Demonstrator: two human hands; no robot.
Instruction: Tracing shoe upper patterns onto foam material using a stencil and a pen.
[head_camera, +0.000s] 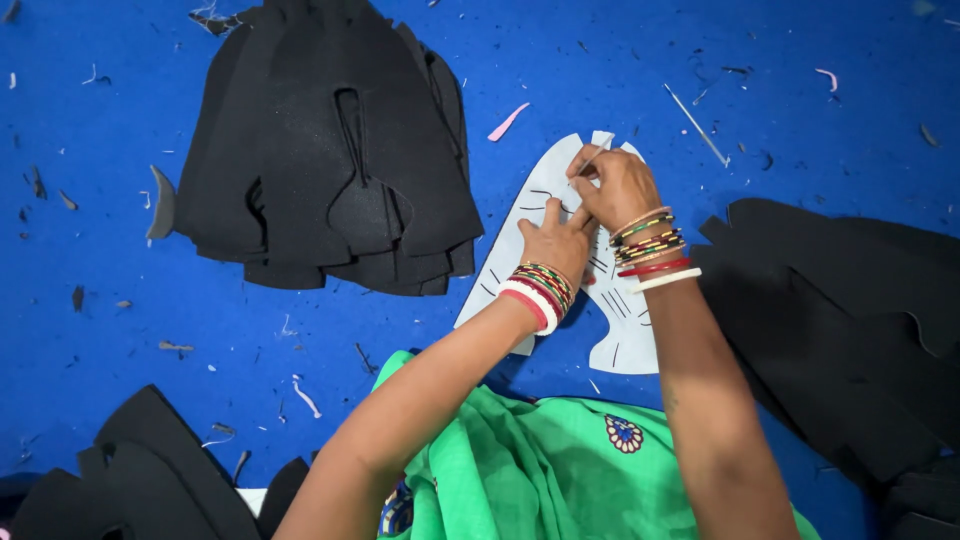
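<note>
A pale grey cut-out template (530, 210) with short dark marks lies on the blue surface. My left hand (556, 243) presses flat on its middle, several coloured bangles on the wrist. Just above it, my right hand (617, 187) pinches a thin silver marking stick (589, 162), whose tip touches the template near its top edge. What lies under the template is hidden.
A fanned stack of black cut pieces (330, 150) lies to the upper left. More black pieces sit at the right (850, 320) and lower left (150, 470). Small scraps, a pink strip (508, 122) and a thin stick (697, 125) litter the blue surface. Green cloth (540, 460) covers my lap.
</note>
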